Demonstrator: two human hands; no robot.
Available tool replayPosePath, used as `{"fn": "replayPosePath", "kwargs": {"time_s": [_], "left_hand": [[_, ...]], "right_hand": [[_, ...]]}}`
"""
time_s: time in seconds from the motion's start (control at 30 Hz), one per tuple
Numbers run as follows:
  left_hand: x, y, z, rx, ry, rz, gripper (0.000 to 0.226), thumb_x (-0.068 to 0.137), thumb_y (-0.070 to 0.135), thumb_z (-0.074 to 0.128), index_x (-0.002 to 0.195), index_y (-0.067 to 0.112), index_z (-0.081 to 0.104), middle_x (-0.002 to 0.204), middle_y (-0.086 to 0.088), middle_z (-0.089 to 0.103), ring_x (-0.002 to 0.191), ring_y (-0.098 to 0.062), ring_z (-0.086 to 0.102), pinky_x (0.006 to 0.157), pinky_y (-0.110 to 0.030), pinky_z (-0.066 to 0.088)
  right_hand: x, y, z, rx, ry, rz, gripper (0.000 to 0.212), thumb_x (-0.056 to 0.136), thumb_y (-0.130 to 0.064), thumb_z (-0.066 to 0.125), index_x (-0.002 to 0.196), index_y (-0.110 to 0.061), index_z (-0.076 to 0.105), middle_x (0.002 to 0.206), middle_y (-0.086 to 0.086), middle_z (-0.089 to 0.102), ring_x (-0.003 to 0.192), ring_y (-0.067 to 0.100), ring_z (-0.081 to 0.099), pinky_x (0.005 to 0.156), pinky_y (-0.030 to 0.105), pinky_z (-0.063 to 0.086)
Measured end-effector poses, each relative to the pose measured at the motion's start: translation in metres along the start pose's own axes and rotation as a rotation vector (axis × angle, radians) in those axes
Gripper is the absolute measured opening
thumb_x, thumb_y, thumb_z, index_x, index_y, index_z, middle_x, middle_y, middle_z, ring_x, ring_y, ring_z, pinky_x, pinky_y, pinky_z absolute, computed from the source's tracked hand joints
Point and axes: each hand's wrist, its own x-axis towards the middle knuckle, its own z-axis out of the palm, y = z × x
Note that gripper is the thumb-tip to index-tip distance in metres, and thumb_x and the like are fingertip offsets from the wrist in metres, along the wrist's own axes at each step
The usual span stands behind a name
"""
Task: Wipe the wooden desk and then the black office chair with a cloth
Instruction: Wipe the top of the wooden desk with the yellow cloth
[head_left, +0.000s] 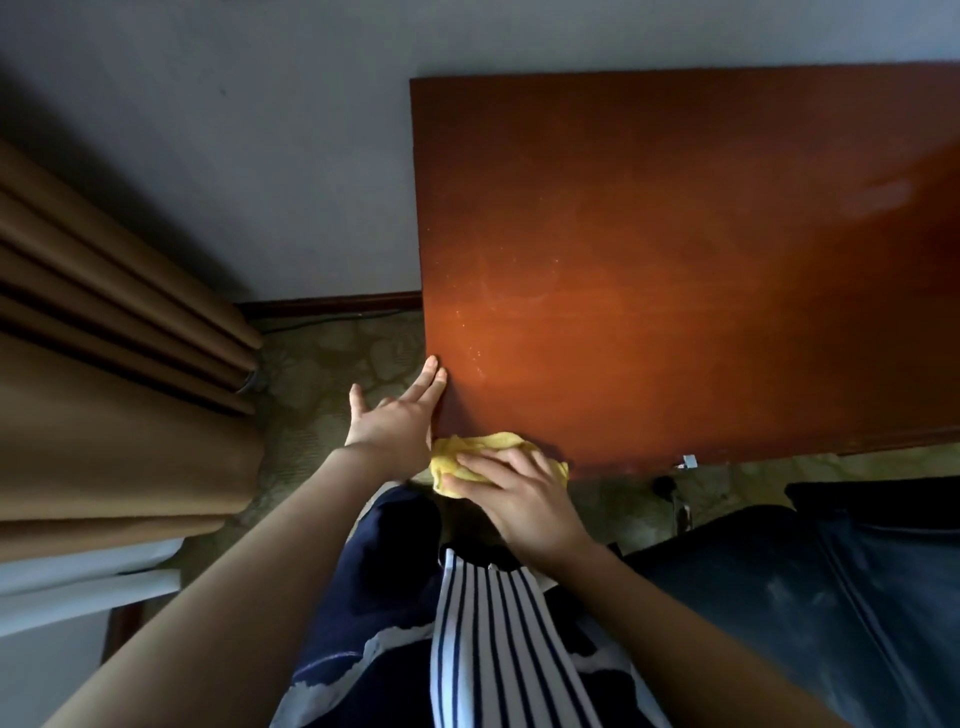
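Head view: yellow cloth (485, 448) on near left corner of wooden table (675, 260). Right hand (519, 493) presses flat on cloth, fingers spread, grip released. Left hand (395, 421) grip released, straight fingertips touching table's left edge. Black chair (831, 597) at lower right.

Readable text, labels, brands, numbers, signs: none legible. Surfaces checked: wooden desk (675, 260), plain top; yellow cloth (470, 448), unmarked; black office chair (841, 582), unmarked; striped garment (493, 623), pattern only; tan curtain (104, 374), plain.
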Motion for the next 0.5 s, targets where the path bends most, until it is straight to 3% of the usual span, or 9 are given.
{"fn": "replayPosePath", "kwargs": {"time_s": [0.07, 0.17, 0.37, 0.5], "left_hand": [[-0.002, 0.001, 0.001, -0.061, 0.018, -0.004, 0.089, 0.082, 0.003, 0.044, 0.150, 0.031, -0.006, 0.154, 0.021, -0.020, 0.126, -0.021, 0.043, 0.112, -0.061, 0.001], [-0.002, 0.000, 0.002, -0.130, 0.039, 0.002, 0.088, 0.079, 0.000, 0.041, 0.151, 0.031, 0.000, 0.154, 0.023, -0.016, 0.124, -0.018, 0.046, 0.115, -0.057, 0.007], [0.001, -0.003, -0.004, -0.104, 0.040, 0.031, 0.083, 0.083, 0.002, 0.040, 0.151, 0.029, 0.002, 0.156, 0.020, -0.013, 0.135, -0.021, 0.034, 0.116, -0.053, 0.007], [0.003, -0.012, -0.013, -0.114, 0.187, 0.083, 0.074, 0.085, 0.005, 0.040, 0.151, 0.027, 0.011, 0.159, 0.010, 0.007, 0.140, -0.022, 0.024, 0.117, -0.050, 0.007]], "right_hand": [[-0.014, 0.016, -0.006, 0.034, 0.042, 0.031, 0.030, 0.083, -0.021, 0.060, 0.107, -0.033, 0.072, 0.119, -0.009, 0.066, 0.097, 0.018, 0.064, 0.076, 0.031, 0.049], [-0.026, 0.041, -0.016, 0.064, 0.065, 0.127, 0.046, 0.068, -0.005, 0.081, 0.106, -0.030, 0.072, 0.118, -0.007, 0.066, 0.094, 0.020, 0.064, 0.074, 0.034, 0.051], [-0.009, 0.071, -0.033, 0.065, -0.051, 0.157, 0.043, 0.074, -0.005, 0.077, 0.111, -0.026, 0.071, 0.119, 0.001, 0.066, 0.094, 0.026, 0.059, 0.072, 0.044, 0.051], [0.030, 0.084, -0.030, 0.084, -0.009, 0.294, 0.038, 0.077, -0.005, 0.074, 0.111, -0.022, 0.071, 0.117, 0.004, 0.067, 0.092, 0.031, 0.059, 0.074, 0.046, 0.050]]}}
